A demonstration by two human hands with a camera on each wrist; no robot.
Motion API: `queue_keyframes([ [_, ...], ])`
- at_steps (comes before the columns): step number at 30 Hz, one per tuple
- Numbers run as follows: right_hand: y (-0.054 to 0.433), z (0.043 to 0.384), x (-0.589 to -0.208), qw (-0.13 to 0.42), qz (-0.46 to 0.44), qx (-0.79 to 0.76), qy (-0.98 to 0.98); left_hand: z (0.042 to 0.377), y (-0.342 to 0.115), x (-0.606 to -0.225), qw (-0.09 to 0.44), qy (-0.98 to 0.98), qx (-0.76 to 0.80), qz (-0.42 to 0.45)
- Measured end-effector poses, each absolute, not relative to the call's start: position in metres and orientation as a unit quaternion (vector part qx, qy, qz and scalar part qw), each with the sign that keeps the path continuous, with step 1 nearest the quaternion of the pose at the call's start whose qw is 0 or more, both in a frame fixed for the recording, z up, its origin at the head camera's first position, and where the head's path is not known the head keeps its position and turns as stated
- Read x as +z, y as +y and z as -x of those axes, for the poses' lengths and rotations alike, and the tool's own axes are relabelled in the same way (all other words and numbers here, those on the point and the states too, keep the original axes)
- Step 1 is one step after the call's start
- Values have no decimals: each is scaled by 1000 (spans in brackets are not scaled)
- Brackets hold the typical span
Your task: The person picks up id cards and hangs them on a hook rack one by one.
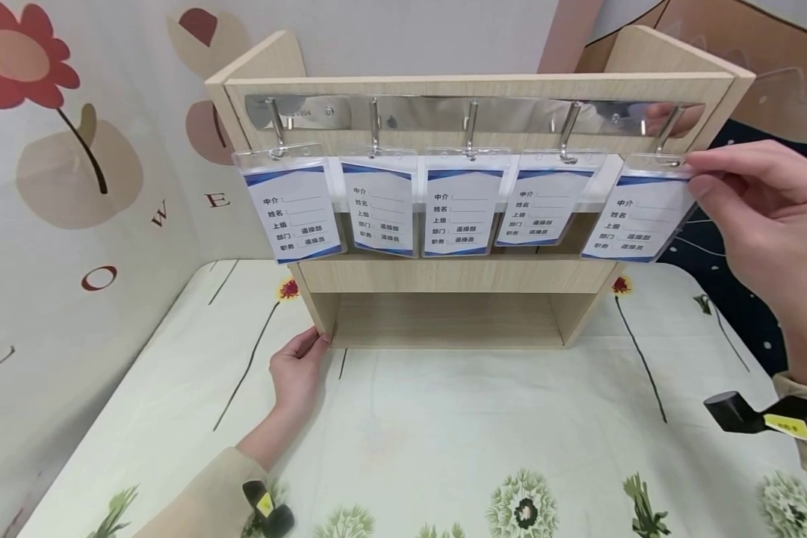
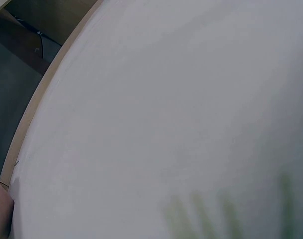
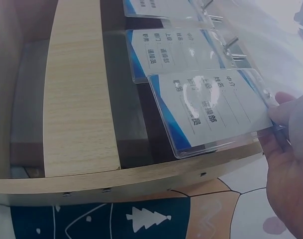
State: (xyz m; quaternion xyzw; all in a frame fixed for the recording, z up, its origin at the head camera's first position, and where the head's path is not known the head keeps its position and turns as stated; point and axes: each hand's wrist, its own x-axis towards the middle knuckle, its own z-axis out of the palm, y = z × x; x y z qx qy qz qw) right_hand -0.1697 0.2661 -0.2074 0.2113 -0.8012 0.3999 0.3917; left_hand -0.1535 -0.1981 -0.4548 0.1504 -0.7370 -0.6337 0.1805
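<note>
At the right end of a wooden shelf, my right hand pinches the upper corner of a clear badge holder between thumb and fingers. That holder hangs on the last metal hook, its card tilted. In the right wrist view the same hand holds the badge holder's corner. Several similar badge holders hang on the other hooks along a shiny metal strip. Low at the left, my left hand grips the shelf's bottom front corner; some of its fingers are hidden.
The shelf stands on a pale flowered cloth, against a printed curtain. Its lower compartment opens toward me. Dark patterned fabric lies at the right. Black wrist cameras are strapped to both sleeves.
</note>
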Motion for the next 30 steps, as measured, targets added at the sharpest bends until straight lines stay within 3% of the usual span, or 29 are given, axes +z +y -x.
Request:
queue_keyframes([
  [14,266,176,-207,356,-190,407,-819,153,-196,-452,180,-735,-636,-153],
  [30,266,181,-211,380,-203,408,-805,153,-197,-452,177,-735,-635,-157],
])
